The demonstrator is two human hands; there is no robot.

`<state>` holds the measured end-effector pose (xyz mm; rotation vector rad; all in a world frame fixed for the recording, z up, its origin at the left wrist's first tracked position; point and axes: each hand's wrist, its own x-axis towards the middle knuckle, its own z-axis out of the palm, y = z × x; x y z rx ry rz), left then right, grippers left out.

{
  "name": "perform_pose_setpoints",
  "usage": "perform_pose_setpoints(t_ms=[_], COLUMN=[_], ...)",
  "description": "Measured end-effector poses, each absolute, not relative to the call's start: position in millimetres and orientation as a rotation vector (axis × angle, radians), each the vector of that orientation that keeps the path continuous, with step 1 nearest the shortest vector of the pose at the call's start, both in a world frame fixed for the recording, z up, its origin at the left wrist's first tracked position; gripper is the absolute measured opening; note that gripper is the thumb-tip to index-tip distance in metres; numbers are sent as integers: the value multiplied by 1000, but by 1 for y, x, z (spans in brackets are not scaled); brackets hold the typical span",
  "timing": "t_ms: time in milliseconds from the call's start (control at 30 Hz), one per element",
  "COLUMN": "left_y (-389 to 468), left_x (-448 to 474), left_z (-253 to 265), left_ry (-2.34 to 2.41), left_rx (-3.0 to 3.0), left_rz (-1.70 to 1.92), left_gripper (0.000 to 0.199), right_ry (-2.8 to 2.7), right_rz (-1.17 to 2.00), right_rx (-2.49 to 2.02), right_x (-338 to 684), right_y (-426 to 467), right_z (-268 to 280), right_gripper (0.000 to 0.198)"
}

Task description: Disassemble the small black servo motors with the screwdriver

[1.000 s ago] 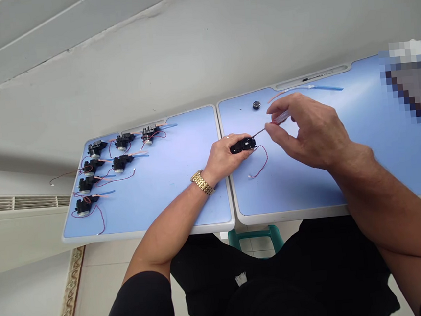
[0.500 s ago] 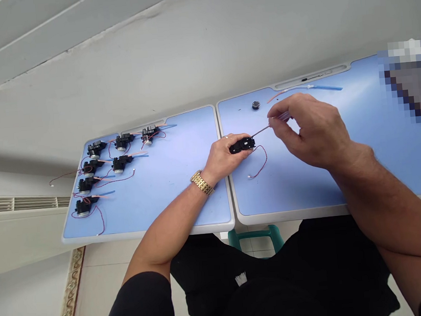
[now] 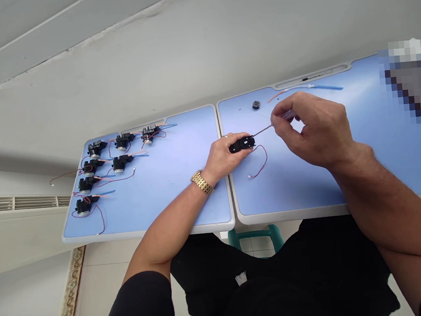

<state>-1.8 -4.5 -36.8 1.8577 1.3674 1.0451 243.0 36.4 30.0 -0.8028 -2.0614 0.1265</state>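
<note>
The right table (image 3: 302,192) & left table (image 3: 183,180) stand side by side, no chg. vs. a sec ago. Biggest mover is the right hand (image 3: 316,129): it's slid back a bit, away from the left hand (image 3: 220,156), & holds a narrow pinch on a clear-handled tool. Left hand hasn't shifted; it's curled snug round a black part. Seven black units (image 3: 122,163) sit on the left table, same spots as before. Tool itself, prob. a screwdriver (image 3: 263,130), now shows more bare shaft b/w fingers & work; tip is at the part's upper right corner, so prob. a re-grip or turn, w/ work on that corner apparently ongoing. Can't tell if tip's seated. The black part (image 3: 242,144) is over the right table, just past the seam; can't tell if it's resting on it. Its thin dark-red wire (image 3: 266,160) loops loose below, no chg. Small round piece (image 3: 256,105), beyond the part, also unmoved.
</note>
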Motion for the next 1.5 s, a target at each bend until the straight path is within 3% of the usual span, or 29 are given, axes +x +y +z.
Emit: perform_pose_setpoints(t_ms=[867, 1333, 1500], left_y=[-5, -5, -5], left_x=[-1, -2, 0], left_z=[-38, -43, -41], left_ry=[1393, 1364, 1380], left_rx=[1834, 1866, 1859], left_rz=[1095, 1149, 1149], left_gripper=[31, 31, 28], right_ry=[-2139, -2279, -2365], right_rz=[188, -59, -64], right_rx=[-753, -686, -688], right_x=[242, 245, 248], right_y=[36, 33, 31], right_z=[29, 32, 33], right_gripper=[22, 21, 32])
